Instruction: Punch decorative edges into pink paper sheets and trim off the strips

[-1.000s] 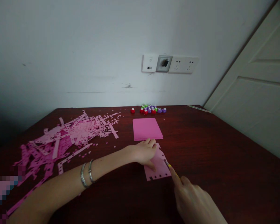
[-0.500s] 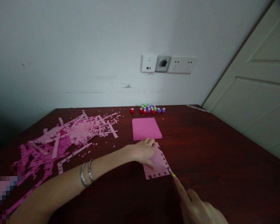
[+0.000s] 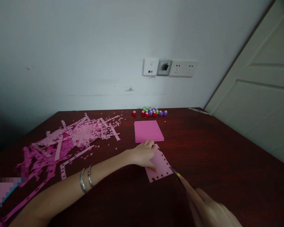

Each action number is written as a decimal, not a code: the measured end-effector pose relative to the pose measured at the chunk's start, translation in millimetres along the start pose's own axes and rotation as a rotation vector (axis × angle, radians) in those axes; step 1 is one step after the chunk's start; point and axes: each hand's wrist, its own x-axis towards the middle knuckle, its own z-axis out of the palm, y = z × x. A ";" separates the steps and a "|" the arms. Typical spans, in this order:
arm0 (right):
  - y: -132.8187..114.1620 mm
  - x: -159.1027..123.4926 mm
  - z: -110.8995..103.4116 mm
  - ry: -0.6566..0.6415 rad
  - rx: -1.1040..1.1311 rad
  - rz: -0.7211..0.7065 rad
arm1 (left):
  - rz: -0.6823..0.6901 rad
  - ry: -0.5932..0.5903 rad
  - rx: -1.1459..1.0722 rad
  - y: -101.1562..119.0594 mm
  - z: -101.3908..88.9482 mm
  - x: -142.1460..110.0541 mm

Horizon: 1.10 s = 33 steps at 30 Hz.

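Observation:
My left hand (image 3: 144, 154) rests on a small pink paper sheet (image 3: 162, 164), its fingers curled near the far edge and its thumb across the left part. Small dark punched holes run along the sheet's right and near edges. Low on the right, my right hand (image 3: 208, 201) is closed round scissors (image 3: 179, 176) with a yellow part. Their tip is at the sheet's right corner; the handles are mostly hidden in my fingers. Just beyond my left hand lies a stack of deeper pink square sheets (image 3: 148, 130).
A heap of pink punched paper strips (image 3: 78, 135) and tiny paper bits covers the table's left side. Several red, green and purple small craft punches (image 3: 151, 112) stand near the wall. A thin flat strip (image 3: 200, 111) lies at the back right. Wall sockets (image 3: 183, 68) are above.
My right hand and the scissors have moved slightly right, with the tip now at the sheet's right edge. The sheet has turned a little under my left hand. The view has shifted slightly.

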 end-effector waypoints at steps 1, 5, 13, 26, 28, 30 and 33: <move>0.7 2.0 -4.1 0.022 0.009 -0.002 | -0.066 0.042 -0.017 1.4 2.8 -2.4; 5.3 9.9 -15.8 0.094 0.053 0.000 | -0.266 0.161 -0.087 8.6 11.3 -14.3; 19.8 25.1 -13.5 0.196 0.150 0.031 | 0.008 0.313 0.011 16.3 -4.4 -43.1; 27.9 38.6 -7.7 0.194 0.261 0.023 | 0.134 0.324 0.237 18.3 36.9 -54.9; 23.9 43.9 -5.4 0.186 0.281 0.030 | 0.079 0.332 0.250 23.4 40.0 -48.7; 18.6 48.6 -4.0 0.173 0.298 0.037 | 0.037 0.339 0.245 26.6 40.0 -42.0; 11.2 53.8 -3.7 0.126 0.325 0.023 | 0.005 0.342 0.218 29.1 36.5 -33.4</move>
